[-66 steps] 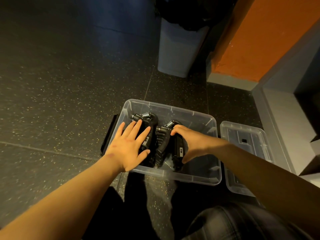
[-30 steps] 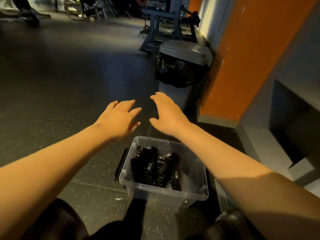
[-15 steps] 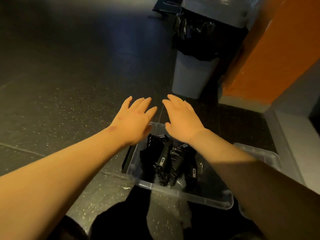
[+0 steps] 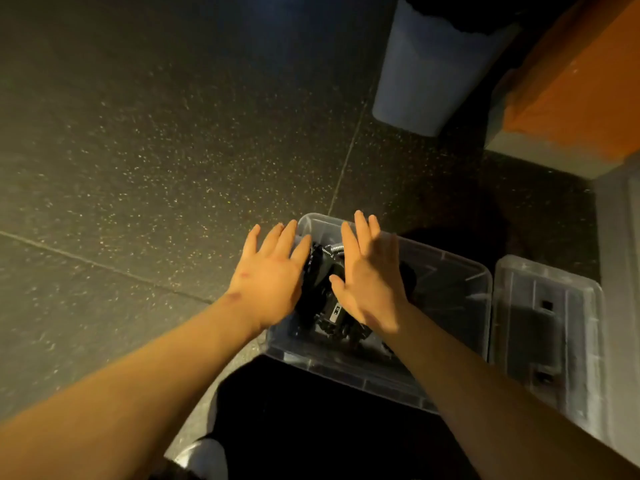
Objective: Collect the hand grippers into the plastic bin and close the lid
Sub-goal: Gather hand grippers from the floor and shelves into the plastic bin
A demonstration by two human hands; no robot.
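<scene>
Left hand (image 4: 268, 282) and right hand (image 4: 370, 289), fingers spread, hover over hand grippers (image 4: 320, 289) in plastic bin (image 4: 346, 370).

Left hand (image 4: 268, 282) and right hand (image 4: 369, 284) spread flat above hand grippers (image 4: 323, 289), clear bin (image 4: 450, 306), lid (image 4: 547, 327) beside

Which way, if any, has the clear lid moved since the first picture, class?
No. The lid lies flat just right of the plastic bin, the same side as in the first picture.

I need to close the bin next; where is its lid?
In the head view, the clear lid lies flat just right of the plastic bin.
</scene>
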